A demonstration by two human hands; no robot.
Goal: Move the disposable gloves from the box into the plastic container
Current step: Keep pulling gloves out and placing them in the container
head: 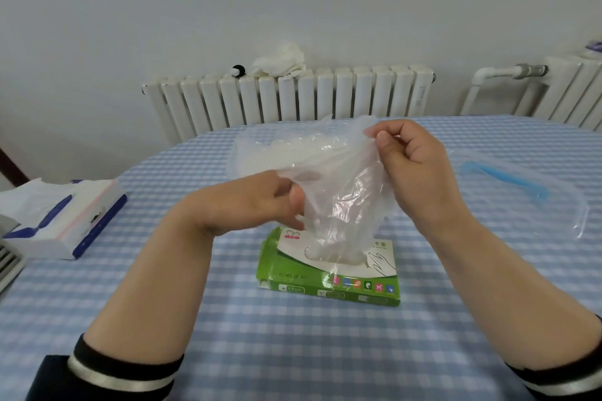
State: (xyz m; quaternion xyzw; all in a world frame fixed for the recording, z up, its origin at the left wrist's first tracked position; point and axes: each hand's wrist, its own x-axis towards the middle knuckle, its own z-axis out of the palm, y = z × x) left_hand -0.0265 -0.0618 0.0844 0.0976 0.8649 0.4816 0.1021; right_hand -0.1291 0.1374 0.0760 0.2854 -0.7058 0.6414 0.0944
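Head view: your right hand (410, 159) is raised above the counter (228, 335) and pinches the top edge of a clear disposable glove (338, 185) between thumb and curled fingers. Your left hand (260, 202) is lower and to the left, its fingers closed on the glove's side; the thin film partly covers the fingertips, so exact finger position I cannot tell. The glove hangs between both hands, stretched wide, and its lower end reaches down to the opening of the box (329, 270). Whether it is fully out of the box I cannot tell.

The box is green and white w/ a hand drawing on top, lying flat on the counter directly under your hands. More clear film shows in its oval opening.

The plastic container (534, 185) is transparent w/ a blue strip, on the counter at the right, well apart from the box. Behind the held glove you see more clear film, approx. at the far middle of the counter; what it is I cannot tell.

The counter has a blue-white checked cloth. At the left edge is a tissue pack (65, 221), white and dark blue. Behind the counter stands a white radiator (293, 98) w/ a white cloth (280, 62) on top.
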